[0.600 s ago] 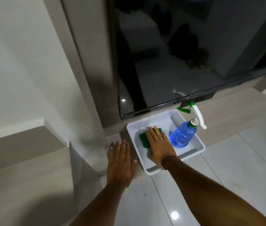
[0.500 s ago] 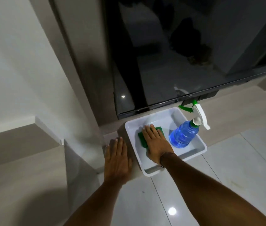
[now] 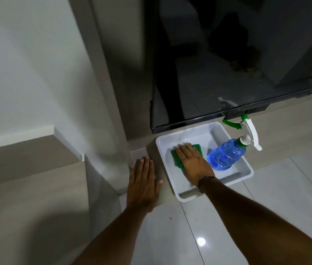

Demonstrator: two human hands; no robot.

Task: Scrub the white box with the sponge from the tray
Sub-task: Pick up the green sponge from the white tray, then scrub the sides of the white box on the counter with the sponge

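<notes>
A white tray sits on a pale ledge below a black screen. Inside it lies a green sponge, mostly covered by my right hand, which presses down on it with fingers bent over its top. My left hand lies flat on the ledge just left of the tray, fingers together, holding nothing. A small pale box-like block sits at the foot of the wall by my left fingertips; it is blurred.
A blue spray bottle with a white and green trigger leans in the tray's right half. The black screen overhangs the tray's far edge. A wall column stands left; glossy floor tiles lie in front.
My right hand's fingers have drawn in slightly over the sponge. My left hand stays flat on the ledge. The view has shifted a little.
</notes>
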